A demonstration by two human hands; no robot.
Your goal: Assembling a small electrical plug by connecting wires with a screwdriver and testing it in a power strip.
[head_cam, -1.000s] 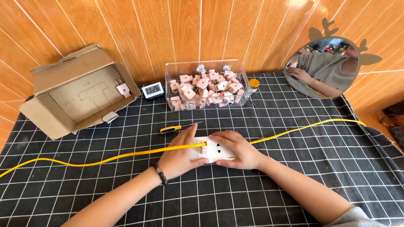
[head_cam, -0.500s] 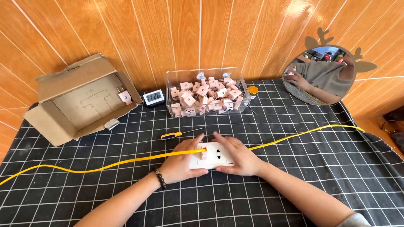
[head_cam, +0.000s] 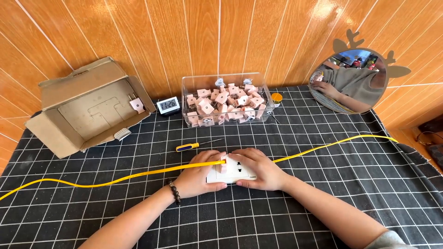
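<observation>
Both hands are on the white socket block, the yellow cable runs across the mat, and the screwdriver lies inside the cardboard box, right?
Not quite. The head view shows the screwdriver lying on the checked mat, outside the cardboard box. The rest is right.

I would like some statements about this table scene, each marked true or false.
1. Both hands, left hand and right hand, rest on the white socket block. True.
2. The screwdriver lies inside the cardboard box. False: it lies on the checked cloth, behind the hands.
3. The clear bin holds many small pink pieces. True.
4. The yellow cable is coiled in a neat ring. False: it stretches across the cloth.
</observation>
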